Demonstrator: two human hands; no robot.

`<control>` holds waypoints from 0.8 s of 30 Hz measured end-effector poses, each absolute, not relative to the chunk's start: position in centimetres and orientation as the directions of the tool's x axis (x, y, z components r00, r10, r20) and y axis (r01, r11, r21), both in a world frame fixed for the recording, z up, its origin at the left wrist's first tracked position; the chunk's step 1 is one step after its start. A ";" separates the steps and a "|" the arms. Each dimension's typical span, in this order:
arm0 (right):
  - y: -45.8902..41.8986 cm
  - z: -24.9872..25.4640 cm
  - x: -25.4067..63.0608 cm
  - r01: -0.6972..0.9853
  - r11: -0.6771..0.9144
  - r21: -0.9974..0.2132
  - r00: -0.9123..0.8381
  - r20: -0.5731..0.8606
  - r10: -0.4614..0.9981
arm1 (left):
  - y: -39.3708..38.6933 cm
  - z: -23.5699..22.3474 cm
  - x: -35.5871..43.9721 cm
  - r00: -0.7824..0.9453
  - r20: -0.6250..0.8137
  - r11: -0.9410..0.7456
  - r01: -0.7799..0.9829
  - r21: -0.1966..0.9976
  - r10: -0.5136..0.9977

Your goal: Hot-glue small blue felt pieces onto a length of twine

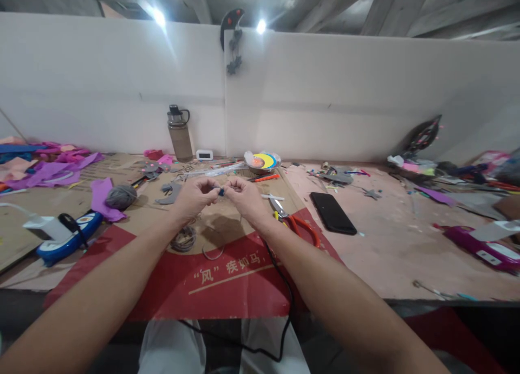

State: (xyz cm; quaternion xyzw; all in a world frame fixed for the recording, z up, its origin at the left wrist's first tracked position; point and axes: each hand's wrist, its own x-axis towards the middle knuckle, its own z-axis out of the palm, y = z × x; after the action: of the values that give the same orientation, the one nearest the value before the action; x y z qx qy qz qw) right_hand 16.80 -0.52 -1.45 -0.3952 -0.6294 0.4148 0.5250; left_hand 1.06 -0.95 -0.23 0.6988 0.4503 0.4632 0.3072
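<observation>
My left hand (196, 197) and my right hand (246, 198) are raised close together over the cardboard, fingertips nearly meeting. Between them is a small dark blue piece (221, 191), pinched by the fingers of both hands; its exact kind is too small to make out. Under my left wrist lies a loose coil of grey cord (184, 240), with a loop of it on the red-printed cardboard (239, 293). Grey crescent-shaped felt (169, 194) rests just left of my left hand. Beside my right forearm are orange-handled scissors (298, 228), blades partly apart.
A black phone (333, 213) lies to the right. Left are a grey yarn ball (121, 197), purple felt (103, 198) and a blue power strip (71, 238). A bottle (180, 136) and a bowl (264, 169) stand behind. A black cable (290, 293) hangs over the front edge.
</observation>
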 end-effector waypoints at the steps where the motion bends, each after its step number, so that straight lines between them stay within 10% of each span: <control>1: -0.5 -1.5 16.8 0.089 0.349 -0.933 -0.131 0.336 0.933 | -1.1 -0.1 1.1 0.165 0.366 -0.402 0.384 0.831 0.916; 9: -0.8 -1.2 17.4 0.440 0.538 -0.719 -0.097 0.557 0.825 | -2.0 0.7 1.3 0.136 0.337 -0.353 0.554 0.754 0.932; 24: -1.5 -1.7 16.6 0.285 0.491 -0.823 -0.173 0.460 0.871 | -1.8 0.1 1.7 0.154 0.276 -0.314 0.362 0.878 0.949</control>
State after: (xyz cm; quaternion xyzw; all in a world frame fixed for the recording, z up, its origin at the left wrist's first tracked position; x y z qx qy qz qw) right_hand 16.64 -1.49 -1.68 -0.4091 -0.7065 0.2953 0.4964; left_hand 1.65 -1.81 0.12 0.6819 0.4805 0.4382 0.3348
